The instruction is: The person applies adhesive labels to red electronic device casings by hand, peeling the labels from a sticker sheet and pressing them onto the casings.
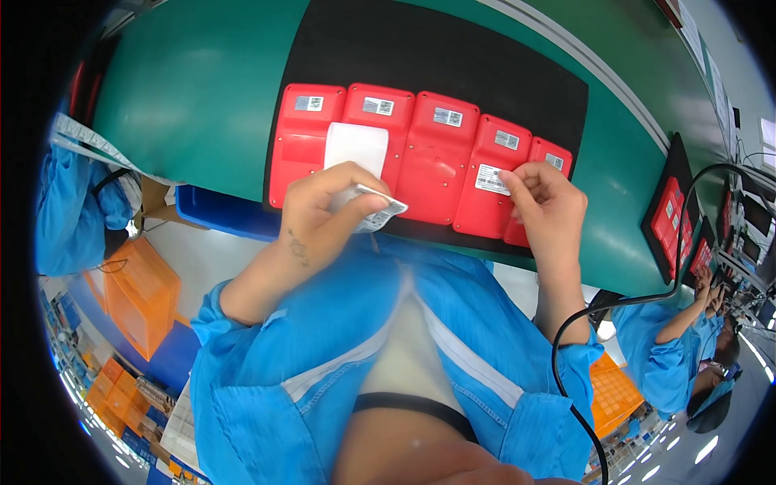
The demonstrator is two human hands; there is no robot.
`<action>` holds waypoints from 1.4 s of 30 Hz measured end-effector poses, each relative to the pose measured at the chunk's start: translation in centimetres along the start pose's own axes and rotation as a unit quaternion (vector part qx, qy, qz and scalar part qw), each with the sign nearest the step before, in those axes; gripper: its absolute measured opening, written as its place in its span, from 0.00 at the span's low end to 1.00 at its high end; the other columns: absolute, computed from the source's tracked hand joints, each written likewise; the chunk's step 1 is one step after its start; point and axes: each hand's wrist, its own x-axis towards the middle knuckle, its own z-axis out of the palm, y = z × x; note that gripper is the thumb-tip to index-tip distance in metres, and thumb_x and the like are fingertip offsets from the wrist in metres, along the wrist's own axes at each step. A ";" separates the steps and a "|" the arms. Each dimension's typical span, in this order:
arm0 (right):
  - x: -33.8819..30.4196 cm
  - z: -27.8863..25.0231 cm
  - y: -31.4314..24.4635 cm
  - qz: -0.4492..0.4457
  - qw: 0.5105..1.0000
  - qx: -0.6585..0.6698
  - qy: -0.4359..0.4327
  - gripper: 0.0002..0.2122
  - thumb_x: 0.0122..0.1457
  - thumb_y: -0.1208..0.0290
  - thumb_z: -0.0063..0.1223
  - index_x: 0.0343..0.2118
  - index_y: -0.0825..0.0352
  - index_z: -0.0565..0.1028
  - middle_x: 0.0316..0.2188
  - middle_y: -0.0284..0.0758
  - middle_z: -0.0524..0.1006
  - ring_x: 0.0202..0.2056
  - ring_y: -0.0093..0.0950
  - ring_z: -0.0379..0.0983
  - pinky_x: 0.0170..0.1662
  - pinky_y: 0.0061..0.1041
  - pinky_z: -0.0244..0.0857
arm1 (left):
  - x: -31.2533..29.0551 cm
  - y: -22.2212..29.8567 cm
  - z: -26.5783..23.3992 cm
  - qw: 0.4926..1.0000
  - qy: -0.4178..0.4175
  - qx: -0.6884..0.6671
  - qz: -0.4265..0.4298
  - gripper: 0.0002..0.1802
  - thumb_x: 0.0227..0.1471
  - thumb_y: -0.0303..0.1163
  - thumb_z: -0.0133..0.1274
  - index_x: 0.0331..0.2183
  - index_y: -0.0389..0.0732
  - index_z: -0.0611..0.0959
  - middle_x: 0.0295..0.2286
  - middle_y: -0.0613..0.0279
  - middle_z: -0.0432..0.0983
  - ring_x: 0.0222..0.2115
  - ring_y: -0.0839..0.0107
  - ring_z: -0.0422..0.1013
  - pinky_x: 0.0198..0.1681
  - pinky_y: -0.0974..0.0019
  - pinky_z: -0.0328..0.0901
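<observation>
Several red plastic device housings lie side by side on a black mat, each with a small silver label near its top. My left hand is closed on a strip of label paper; its blank white part lies over two housings, and a printed end curls out below my thumb. On the fourth housing from the left is a white printed label. My right hand has its thumb and curled forefinger at that label's right edge. The rightmost housing is partly covered by this hand.
The mat lies on a green bench. A blue bin sits below its left edge, near an orange crate. More red housings lie farther right, near a person in blue. A black cable loops along my right side.
</observation>
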 end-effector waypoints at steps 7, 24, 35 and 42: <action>-1.1 2.4 -1.5 -0.121 0.983 0.043 -0.128 0.10 0.44 0.75 0.57 0.29 0.67 0.70 0.21 0.29 0.70 0.22 0.14 0.66 0.23 0.13 0.59 | -0.3 0.5 0.1 0.994 0.027 0.107 0.018 0.09 0.44 0.30 0.52 0.21 0.35 0.78 0.17 0.60 0.73 0.18 0.79 0.69 0.18 0.77 0.61; 1.0 4.1 -1.4 -0.014 0.989 0.127 -0.068 0.05 0.47 0.78 0.53 0.25 0.74 0.71 0.17 0.36 0.73 0.17 0.18 0.70 0.21 0.13 0.64 | -1.4 0.4 -3.0 0.994 -0.058 0.084 0.039 0.06 0.42 0.26 0.53 0.27 0.37 0.78 0.23 0.59 0.74 0.23 0.73 0.71 0.25 0.75 0.65; 0.6 5.0 -2.2 -0.023 0.998 0.041 -0.037 0.05 0.46 0.77 0.55 0.25 0.73 0.73 0.15 0.35 0.73 0.16 0.16 0.69 0.18 0.10 0.61 | -1.4 0.6 -4.0 0.997 -0.023 -0.052 -0.048 0.06 0.46 0.27 0.48 0.31 0.39 0.72 0.23 0.60 0.72 0.24 0.75 0.71 0.25 0.76 0.66; 0.5 5.3 -2.5 -0.013 0.999 0.011 -0.040 0.06 0.46 0.73 0.55 0.23 0.70 0.72 0.14 0.34 0.72 0.16 0.18 0.69 0.19 0.12 0.62 | -1.8 0.5 -4.5 0.995 -0.025 -0.071 -0.059 0.06 0.48 0.29 0.47 0.30 0.39 0.72 0.22 0.61 0.72 0.22 0.76 0.71 0.23 0.78 0.64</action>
